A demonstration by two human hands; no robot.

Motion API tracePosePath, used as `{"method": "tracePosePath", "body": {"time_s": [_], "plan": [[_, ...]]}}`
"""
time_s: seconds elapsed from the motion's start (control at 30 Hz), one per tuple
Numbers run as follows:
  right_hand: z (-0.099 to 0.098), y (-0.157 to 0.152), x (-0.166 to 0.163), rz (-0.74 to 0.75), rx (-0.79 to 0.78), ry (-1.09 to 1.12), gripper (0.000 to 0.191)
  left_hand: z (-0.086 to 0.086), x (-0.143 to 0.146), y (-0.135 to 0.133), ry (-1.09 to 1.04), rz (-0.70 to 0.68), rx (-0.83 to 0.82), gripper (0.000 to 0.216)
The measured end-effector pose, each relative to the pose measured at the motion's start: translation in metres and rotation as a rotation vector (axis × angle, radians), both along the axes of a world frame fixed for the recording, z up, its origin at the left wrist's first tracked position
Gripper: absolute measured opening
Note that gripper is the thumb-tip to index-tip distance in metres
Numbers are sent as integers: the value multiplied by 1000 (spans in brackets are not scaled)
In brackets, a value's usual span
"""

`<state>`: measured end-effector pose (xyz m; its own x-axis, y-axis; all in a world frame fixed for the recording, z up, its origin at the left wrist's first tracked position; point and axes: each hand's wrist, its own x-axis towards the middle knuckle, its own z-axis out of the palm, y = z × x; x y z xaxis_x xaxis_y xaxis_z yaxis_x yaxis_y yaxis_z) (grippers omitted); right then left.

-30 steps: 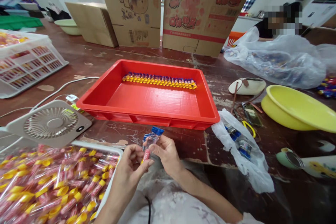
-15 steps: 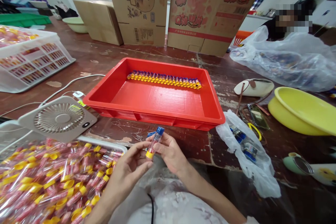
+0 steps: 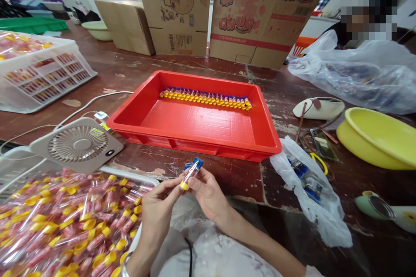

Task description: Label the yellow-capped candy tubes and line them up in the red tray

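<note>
Both my hands meet in front of my lap over the table's near edge. Between them is a small clear tube (image 3: pixel 191 173) with a yellow cap at its lower end and a blue wrapper at its upper end. My left hand (image 3: pixel 159 212) pinches the yellow-capped end. My right hand (image 3: pixel 208 194) grips the tube's side and the blue part. Beyond my hands stands a red tray (image 3: pixel 162 136) with a row of finished tubes (image 3: pixel 204 97) along its far wall. At my lower left, a white bin (image 3: pixel 130 175) holds a heap of yellow-capped tubes (image 3: pixel 65 225).
A small white fan (image 3: pixel 76 143) with a cable lies left of the red tray. A plastic bag with blue pieces (image 3: pixel 308 181) and yellow basins (image 3: pixel 380 138) sit at the right. Cardboard boxes (image 3: pixel 253 13) stand behind, a white crate (image 3: pixel 42 73) at far left. Another person (image 3: pixel 364 26) sits far right.
The loose blue wrapper seen one second ago now sits snug on the tube's upper end. My hands have stayed in place, turning the tube a little.
</note>
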<state>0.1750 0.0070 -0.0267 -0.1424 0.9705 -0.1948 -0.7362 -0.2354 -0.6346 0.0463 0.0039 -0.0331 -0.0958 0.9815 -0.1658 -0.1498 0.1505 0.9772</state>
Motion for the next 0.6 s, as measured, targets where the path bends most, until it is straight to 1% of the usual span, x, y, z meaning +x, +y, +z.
{"method": "tracePosePath", "body": {"time_s": [0.17,0.3,0.47,0.6], "plan": [[-4,0,-4,-19,0,-17,28,-5,0,1,-21,55,-14,21],[-5,1,-5,-21,-13,-23,29,-9,0,1,-24,72,-15,21],[-6,0,-8,-32,-17,-28,29,-11,0,2,-54,84,-21,21],[-6,0,-10,-43,-17,-48,29,-10,0,2,-28,86,-20,19]]}}
